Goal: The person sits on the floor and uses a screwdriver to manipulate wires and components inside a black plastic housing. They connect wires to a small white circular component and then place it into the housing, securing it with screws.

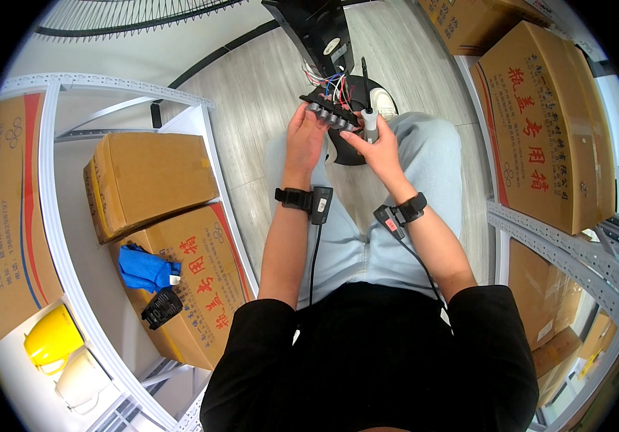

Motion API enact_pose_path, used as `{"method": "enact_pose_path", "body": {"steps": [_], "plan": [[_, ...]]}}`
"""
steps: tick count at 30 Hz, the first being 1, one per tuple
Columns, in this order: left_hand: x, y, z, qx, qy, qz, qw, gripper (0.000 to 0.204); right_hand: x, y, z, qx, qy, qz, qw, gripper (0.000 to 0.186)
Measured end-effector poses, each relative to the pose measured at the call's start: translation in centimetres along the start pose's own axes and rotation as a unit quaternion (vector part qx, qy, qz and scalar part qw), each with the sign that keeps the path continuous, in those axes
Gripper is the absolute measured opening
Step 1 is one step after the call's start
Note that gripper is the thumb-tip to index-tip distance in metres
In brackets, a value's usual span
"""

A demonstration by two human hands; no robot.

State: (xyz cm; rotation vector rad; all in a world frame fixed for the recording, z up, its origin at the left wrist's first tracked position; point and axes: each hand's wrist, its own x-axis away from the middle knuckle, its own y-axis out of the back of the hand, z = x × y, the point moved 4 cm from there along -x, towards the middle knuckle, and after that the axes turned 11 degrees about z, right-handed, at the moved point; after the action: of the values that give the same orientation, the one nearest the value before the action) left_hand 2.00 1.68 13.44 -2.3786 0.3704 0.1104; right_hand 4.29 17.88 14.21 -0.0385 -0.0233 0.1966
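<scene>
In the upper middle, my left hand (306, 140) grips the left end of a black panel (327, 108) with a row of rounded grey buttons. My right hand (377, 151) is closed on a grey-handled screwdriver (369, 124), its dark shaft upright, while my right thumb reaches to the panel's right end. Red, white and blue wires (334, 81) run between the panel and a black tall housing (310, 30) just beyond it. The housing stands over a round black base (350, 158), partly hidden by my hands, with white shoes (383, 99) beside or on it.
White metal shelving (53, 144) at left holds cardboard boxes (151, 180), a blue cloth (144, 268), a black object (162, 308) and yellow and white cups (54, 335). More boxes (543, 129) fill right shelving. A wire grille (129, 21) sits at top left, above grey flooring (244, 101).
</scene>
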Motion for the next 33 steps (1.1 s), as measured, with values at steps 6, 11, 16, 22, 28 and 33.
{"method": "enact_pose_path", "body": {"steps": [6, 11, 16, 22, 28, 33], "plan": [[-0.2, -0.6, -0.4, -0.038, 0.018, 0.02, 0.999, 0.056, -0.1, 0.1, 0.1, 0.02, 0.029, -0.01, 0.999, 0.045], [0.3, -0.3, 0.3, -0.036, 0.032, -0.025, 0.999, 0.047, -0.3, 0.1, -0.5, -0.066, -0.041, 0.006, 0.997, 0.045], [0.1, -0.6, 0.1, -0.031, 0.014, -0.022, 0.999, 0.045, -0.2, 0.2, -0.3, -0.072, -0.042, 0.015, 0.996, 0.045], [0.3, -0.5, -0.1, -0.061, -0.002, -0.029, 0.998, 0.042, -0.2, 0.0, -0.2, -0.075, -0.042, 0.022, 0.996, 0.044], [0.2, -0.4, 0.1, -0.027, -0.019, -0.002, 0.999, 0.042, -0.2, 0.1, -0.3, -0.107, -0.042, 0.019, 0.993, 0.04], [0.2, -0.2, 0.1, -0.008, -0.008, -0.023, 1.0, 0.038, -0.2, 0.3, -0.4, -0.092, -0.047, 0.012, 0.995, 0.04]]}}
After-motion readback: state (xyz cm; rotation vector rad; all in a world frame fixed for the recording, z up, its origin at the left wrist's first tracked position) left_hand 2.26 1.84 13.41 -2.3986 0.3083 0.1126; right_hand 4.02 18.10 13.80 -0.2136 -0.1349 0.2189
